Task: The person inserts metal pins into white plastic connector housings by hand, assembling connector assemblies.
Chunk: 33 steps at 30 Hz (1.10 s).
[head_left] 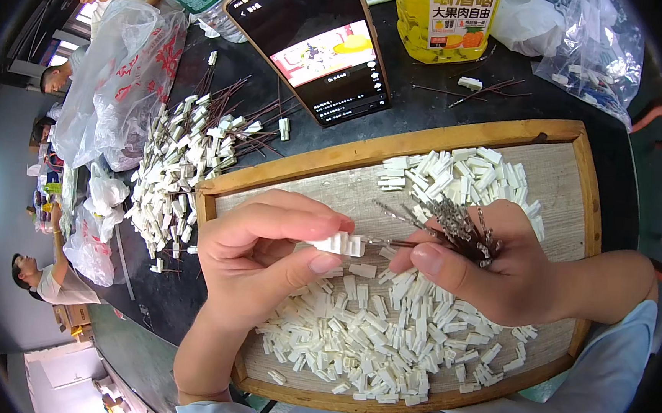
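My left hand (267,248) pinches a small white plastic connector housing (344,243) between thumb and fingers, above the tray. A bundle of thin brown wires with metal terminals (460,227) is gripped in my right hand (488,263). One wire (397,243) sticks out from the right thumb and finger, its metal tip at the housing's right end; whether it is inside I cannot tell. Beneath both hands, loose white housings (383,341) lie heaped in the wood-framed tray (334,157), with a second heap (471,174) at its far right.
Left of the tray lies a pile of white housings with wires attached (181,158), beside plastic bags (125,77). A phone (319,52) stands behind the tray. Further right are a bottle of yellow liquid (444,22), loose wires (485,91) and a clear bag (595,48). Other people sit far left.
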### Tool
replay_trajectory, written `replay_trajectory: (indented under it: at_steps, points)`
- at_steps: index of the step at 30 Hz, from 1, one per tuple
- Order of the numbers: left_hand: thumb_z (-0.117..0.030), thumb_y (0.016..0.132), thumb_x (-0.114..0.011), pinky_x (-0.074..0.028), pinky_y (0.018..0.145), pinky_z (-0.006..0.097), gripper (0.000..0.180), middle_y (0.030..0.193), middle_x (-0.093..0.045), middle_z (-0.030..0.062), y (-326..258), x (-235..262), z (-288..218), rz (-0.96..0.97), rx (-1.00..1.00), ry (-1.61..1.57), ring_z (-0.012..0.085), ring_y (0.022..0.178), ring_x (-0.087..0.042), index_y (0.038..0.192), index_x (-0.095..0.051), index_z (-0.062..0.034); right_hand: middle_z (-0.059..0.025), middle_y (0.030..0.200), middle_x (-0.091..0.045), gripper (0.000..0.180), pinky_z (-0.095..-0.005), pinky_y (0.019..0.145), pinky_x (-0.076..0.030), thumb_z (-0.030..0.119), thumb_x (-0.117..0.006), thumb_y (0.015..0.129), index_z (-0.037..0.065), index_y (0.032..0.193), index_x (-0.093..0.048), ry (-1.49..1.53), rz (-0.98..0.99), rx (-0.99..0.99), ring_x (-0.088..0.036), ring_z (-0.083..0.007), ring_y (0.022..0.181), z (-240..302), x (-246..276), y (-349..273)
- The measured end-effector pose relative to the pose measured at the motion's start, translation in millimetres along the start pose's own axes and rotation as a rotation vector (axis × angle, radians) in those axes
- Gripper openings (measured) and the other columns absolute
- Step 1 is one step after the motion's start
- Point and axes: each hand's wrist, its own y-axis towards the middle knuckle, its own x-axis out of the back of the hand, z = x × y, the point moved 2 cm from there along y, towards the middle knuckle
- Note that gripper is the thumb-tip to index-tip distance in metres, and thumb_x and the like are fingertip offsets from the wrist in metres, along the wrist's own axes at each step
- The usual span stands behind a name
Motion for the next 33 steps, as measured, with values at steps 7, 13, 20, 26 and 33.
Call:
replay_trajectory:
  at_steps: [7,13,20,26,33]
  points:
    - [0.012,0.068,-0.071,-0.052,0.075,0.029,0.023,0.092,-0.066,0.0173,-0.8,-0.5,0.2,-0.034,0.060,0.171,0.0226,0.087,-0.065,0.090,-0.067,0.0042,0.0014,0.067,-0.058,0.014,-0.0185,0.053,-0.037,0.012,-0.060,0.088,-0.002,0.087,-0.062,0.020,-0.112,-0.205,-0.047,-0.0010,0.060,6.7,5.6,4.9]
    - [0.010,0.066,-0.072,-0.052,0.071,0.029,0.028,0.090,-0.067,0.0180,7.5,-8.5,-2.5,0.177,-0.015,0.349,0.0231,0.082,-0.066,0.093,-0.068,0.0039,0.0029,0.067,-0.057,0.013,-0.0176,0.051,-0.035,0.012,-0.063,0.087,-0.001,0.086,-0.063,-0.070,-0.059,-0.113,-0.046,-0.0002,0.058,2.8,4.9,1.7]
    - [0.009,0.067,-0.073,-0.052,0.072,0.029,0.026,0.091,-0.067,0.0178,0.6,-6.7,-8.6,0.080,-0.021,0.333,0.0226,0.083,-0.066,0.093,-0.068,0.0037,0.0044,0.068,-0.053,0.018,-0.0171,0.050,-0.032,0.018,-0.056,0.092,0.001,0.095,-0.060,0.007,-0.042,-0.100,-0.043,0.0005,0.057,7.3,5.0,3.6]
    - [0.008,0.074,-0.068,-0.057,0.068,0.028,0.026,0.092,-0.064,0.0145,-2.7,15.4,0.9,-0.303,-0.113,0.590,0.0197,0.077,-0.064,0.099,-0.063,0.0024,0.0051,0.073,-0.050,0.016,-0.0167,0.053,-0.033,0.015,-0.055,0.092,0.003,0.101,-0.050,0.054,-0.224,0.010,-0.040,-0.0006,0.057,6.0,5.2,0.3]
    - [0.011,0.071,-0.071,-0.053,0.076,0.028,0.024,0.094,-0.065,0.0158,-0.2,-5.9,0.5,-0.130,0.024,0.149,0.0198,0.089,-0.064,0.093,-0.065,0.0046,0.0012,0.067,-0.056,0.011,-0.0201,0.052,-0.037,0.010,-0.059,0.088,-0.001,0.089,-0.062,-0.019,-0.172,0.032,-0.047,-0.0030,0.060,8.4,3.5,1.9]
